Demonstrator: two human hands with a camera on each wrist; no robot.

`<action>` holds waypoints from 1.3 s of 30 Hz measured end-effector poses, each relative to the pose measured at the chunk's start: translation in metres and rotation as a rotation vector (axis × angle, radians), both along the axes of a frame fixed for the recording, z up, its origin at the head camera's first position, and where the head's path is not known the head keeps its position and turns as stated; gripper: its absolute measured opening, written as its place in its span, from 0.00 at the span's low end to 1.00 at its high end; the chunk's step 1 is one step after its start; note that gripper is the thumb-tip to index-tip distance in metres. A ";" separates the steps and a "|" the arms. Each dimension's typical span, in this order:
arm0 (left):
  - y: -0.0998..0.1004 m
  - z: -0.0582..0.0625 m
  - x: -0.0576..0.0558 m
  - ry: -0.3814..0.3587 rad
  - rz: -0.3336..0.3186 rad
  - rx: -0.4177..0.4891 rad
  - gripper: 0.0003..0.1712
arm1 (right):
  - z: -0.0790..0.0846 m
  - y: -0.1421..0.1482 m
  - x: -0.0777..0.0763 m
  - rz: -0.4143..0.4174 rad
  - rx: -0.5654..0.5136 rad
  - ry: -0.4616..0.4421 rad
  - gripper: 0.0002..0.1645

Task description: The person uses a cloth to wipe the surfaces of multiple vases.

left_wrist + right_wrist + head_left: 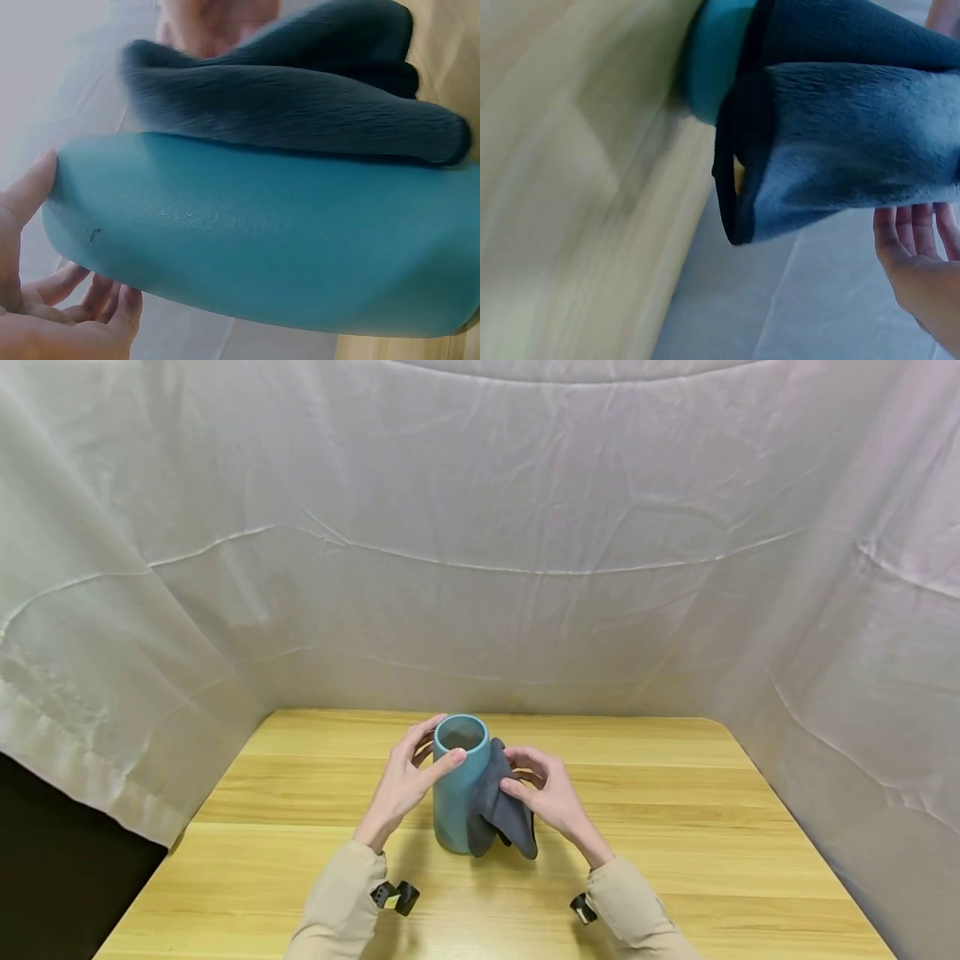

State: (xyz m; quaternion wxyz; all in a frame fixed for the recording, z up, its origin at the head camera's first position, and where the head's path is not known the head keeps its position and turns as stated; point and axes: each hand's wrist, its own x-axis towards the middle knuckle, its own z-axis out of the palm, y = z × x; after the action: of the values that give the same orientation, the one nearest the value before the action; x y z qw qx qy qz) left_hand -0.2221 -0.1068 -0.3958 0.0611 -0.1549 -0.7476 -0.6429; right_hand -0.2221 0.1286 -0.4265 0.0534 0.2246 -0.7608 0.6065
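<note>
A tall blue vase (452,814) with a round open mouth stands upright on the table. My left hand (403,783) grips it near the top, thumb at the front of the rim and fingers round the far left side. In the left wrist view the vase (247,232) shows a small dark mark near its top. Against its right side lies a dark grey cloth (504,806), folded and hanging in loose corners. My right hand (553,789) holds this cloth between thumb and fingers. In the right wrist view the cloth (855,135) hides most of the vase and the fingertips.
The light wooden table (690,827) extends around the vase on both sides. Pale fabric curtains (525,627) hang behind it and to either side. A small dark device (397,897) is worn at my left wrist, and another (582,908) at my right.
</note>
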 end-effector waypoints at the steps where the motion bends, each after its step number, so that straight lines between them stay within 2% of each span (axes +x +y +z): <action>1: 0.000 0.000 0.000 -0.008 -0.010 0.004 0.34 | -0.002 0.001 -0.001 0.003 0.014 -0.021 0.22; 8: -0.005 0.002 -0.003 -0.055 -0.120 0.022 0.38 | -0.014 0.008 -0.005 0.042 0.091 -0.129 0.24; 16: -0.012 0.001 -0.006 -0.149 -0.208 0.055 0.40 | -0.021 0.009 -0.007 0.052 0.099 -0.147 0.24; 24: -0.012 0.003 -0.009 -0.218 -0.219 0.096 0.36 | -0.023 0.008 -0.007 0.047 0.063 -0.148 0.25; 26: -0.010 0.004 -0.008 -0.215 -0.208 0.092 0.34 | -0.024 0.008 -0.007 0.044 0.060 -0.148 0.25; 29: -0.006 0.004 -0.005 -0.155 -0.158 0.042 0.32 | -0.024 0.008 -0.006 0.038 0.055 -0.150 0.24; 35: 0.007 0.002 0.003 0.009 0.069 -0.133 0.36 | -0.025 0.006 -0.005 0.027 0.032 -0.150 0.24; 37: 0.009 0.002 0.005 0.039 0.112 -0.138 0.37 | -0.024 0.005 -0.004 0.024 0.022 -0.152 0.24; 39: 0.010 0.002 0.006 0.053 0.122 -0.117 0.36 | -0.024 0.005 -0.004 0.020 0.015 -0.156 0.23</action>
State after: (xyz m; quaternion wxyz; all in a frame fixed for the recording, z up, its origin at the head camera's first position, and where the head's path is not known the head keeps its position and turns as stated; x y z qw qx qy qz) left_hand -0.2165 -0.0963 -0.3938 0.1106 -0.1294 -0.7901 -0.5888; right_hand -0.2257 0.1332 -0.4506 -0.0135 0.1846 -0.7651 0.6167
